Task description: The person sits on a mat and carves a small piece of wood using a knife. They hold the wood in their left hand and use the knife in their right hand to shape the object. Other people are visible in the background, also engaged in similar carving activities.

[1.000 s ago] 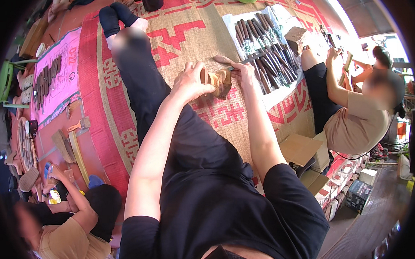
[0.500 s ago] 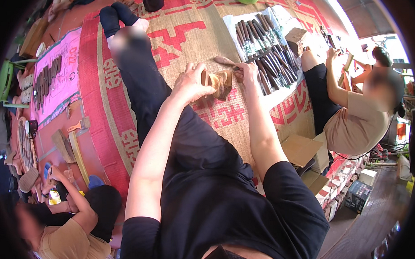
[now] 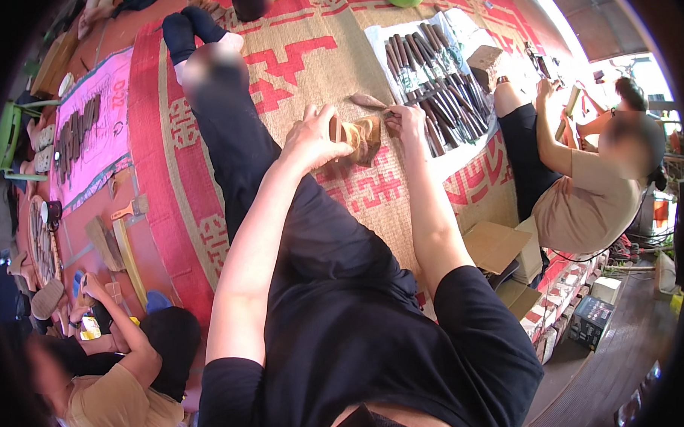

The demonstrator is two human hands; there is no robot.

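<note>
A small carved wooden block (image 3: 363,137), yellow-brown with darker faces, is over the woven mat in front of me. My left hand (image 3: 314,139) grips its left end, thumb on the near side and fingers curled over the far side. At the block's right side is my right hand (image 3: 410,125), its fingers closed together close to the wood. What those fingers pinch is too small to make out. A brown, tapered wooden piece (image 3: 368,101) reaches the right fingertips from the left; whether the hand holds it, I cannot tell.
Rows of dark-handled carving tools (image 3: 437,85) lie on a white sheet, right of my hands. Beyond them is a wood block (image 3: 484,60), with a seated person (image 3: 591,192) nearby. An open cardboard box (image 3: 499,249) stands by my right arm. Another person (image 3: 125,371) sits lower left.
My hands and the carved block stay almost where they were. At the right, the wooden piece by the seated person has shifted slightly.
</note>
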